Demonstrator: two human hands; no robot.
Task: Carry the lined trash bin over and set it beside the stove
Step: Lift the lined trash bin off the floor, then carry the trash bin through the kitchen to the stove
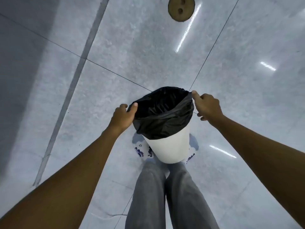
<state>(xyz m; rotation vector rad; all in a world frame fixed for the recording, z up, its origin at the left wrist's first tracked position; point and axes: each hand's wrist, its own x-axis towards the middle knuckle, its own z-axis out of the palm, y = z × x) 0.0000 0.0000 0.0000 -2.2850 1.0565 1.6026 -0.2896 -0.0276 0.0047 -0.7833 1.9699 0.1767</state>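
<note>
A white trash bin (pixel 170 146) with a black liner bag (pixel 162 113) folded over its rim hangs in front of my legs, above the floor. My left hand (pixel 123 116) grips the rim on the left side, thumb over the liner. My right hand (pixel 207 105) pinches the rim on the right side. The bin tilts slightly, its mouth facing up and away from me. The stove is not in view.
Grey glossy floor tiles (pixel 148 47) spread all around. A round brown object (pixel 181 9) lies on the floor far ahead. A darker strip of wall or cabinet (pixel 19 63) runs along the left. My grey trousers (pixel 165 195) and patterned slippers (pixel 142 150) are below the bin.
</note>
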